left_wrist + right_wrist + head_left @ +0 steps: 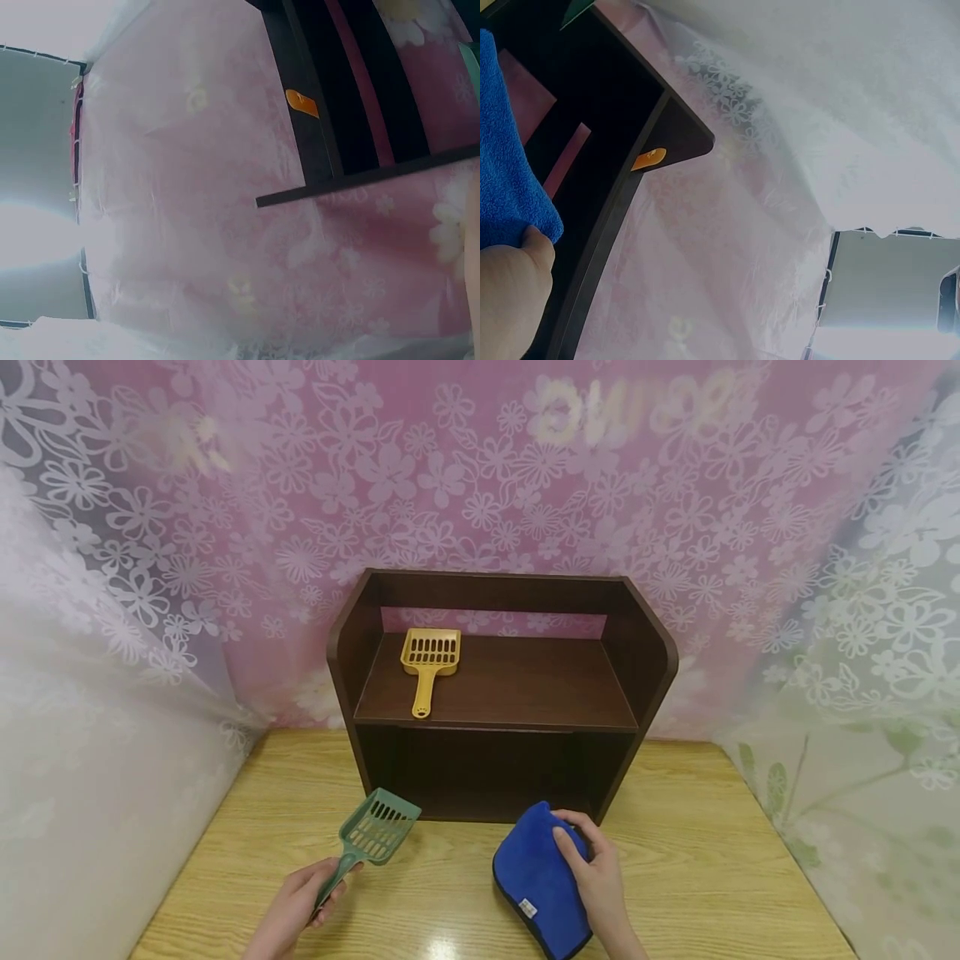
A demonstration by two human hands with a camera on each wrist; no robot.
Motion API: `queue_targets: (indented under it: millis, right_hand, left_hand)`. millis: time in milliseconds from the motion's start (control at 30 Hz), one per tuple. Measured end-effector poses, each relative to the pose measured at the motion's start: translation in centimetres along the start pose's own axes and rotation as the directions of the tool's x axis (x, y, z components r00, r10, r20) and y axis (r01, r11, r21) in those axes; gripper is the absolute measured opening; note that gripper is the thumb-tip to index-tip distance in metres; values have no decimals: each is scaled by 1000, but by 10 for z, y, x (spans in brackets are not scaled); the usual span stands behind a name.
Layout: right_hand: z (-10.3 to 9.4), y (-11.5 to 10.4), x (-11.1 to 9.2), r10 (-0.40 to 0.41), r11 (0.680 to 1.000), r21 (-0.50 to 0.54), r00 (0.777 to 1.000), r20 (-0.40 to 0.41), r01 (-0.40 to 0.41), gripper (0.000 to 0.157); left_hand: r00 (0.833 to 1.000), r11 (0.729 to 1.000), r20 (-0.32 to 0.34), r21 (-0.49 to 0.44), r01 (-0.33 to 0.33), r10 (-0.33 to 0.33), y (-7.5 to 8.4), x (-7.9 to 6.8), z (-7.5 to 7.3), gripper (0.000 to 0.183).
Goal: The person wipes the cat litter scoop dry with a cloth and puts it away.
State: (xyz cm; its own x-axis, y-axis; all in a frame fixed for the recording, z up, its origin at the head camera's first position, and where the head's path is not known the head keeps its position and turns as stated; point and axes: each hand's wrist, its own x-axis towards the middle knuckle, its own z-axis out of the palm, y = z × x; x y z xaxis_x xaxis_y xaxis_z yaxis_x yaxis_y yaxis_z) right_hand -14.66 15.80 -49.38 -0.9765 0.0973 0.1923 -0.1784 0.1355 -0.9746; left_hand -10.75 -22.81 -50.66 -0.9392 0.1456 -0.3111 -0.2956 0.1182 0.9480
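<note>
My left hand (313, 887) grips the handle of a green slotted litter scoop (378, 828), its head raised in front of the shelf's lower left corner. On the right, my right hand (597, 868) pinches a folded blue cloth (538, 878) near its upper right edge, thumb on top; the cloth has dark edging and a small white label. In the right wrist view the fluffy blue cloth (510, 165) hangs at the left beside the thumb. A yellow litter scoop (431, 662) lies on the upper shelf, toward the left, handle pointing to the front.
A dark brown two-level shelf unit (510, 681) stands at the back of the light wooden table (697, 860). Its raised side panels flank the upper level. Pink floral curtain (480, 485) hangs behind, and pale sheets (97, 735) close in both sides.
</note>
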Motion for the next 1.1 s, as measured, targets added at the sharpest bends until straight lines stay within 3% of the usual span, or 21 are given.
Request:
queue_targets:
  millis: [433,733,933,1100]
  right_hand:
    - [4,3,0,-15,1000,8,999,35,15,24]
    - [6,5,-1,-1,1000,-16,998,56,2,24]
    - [9,3,4,8,999,-38,998,59,-5,27]
    - [10,0,11,21,1000,-4,1000,8,-21,26]
  left_hand:
    - [998,998,-55,-50,-34,31,23,20,39,42]
    - [992,990,70,-102,-94,101,40,28,69,41]
    - [977,977,156,-181,-116,145,47,31,88,37]
    - [964,968,213,-228,-108,158,49,30,101,37]
